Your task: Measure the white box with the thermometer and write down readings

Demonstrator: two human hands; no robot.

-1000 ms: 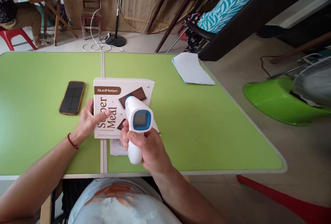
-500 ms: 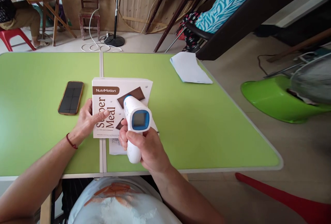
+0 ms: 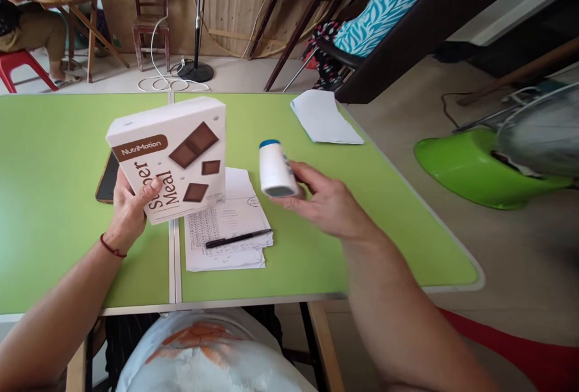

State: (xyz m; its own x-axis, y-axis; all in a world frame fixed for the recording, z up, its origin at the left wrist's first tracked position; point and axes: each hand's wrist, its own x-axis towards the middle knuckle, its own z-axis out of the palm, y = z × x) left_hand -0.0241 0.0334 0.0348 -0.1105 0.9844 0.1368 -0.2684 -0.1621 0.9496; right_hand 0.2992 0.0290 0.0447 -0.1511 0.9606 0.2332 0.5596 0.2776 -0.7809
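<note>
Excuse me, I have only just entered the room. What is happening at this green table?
At the green table, a person has something in each hand. The left hand holds a white box, tilted, with chocolate pieces printed on its front; the box hides part of a phone. The right hand grips a white device with a blue end. Nearer the person, a black pen lies on written papers.

White NutriMotion box, front printed in brown, held tilted, blue-tipped white thermometer right of it
</note>
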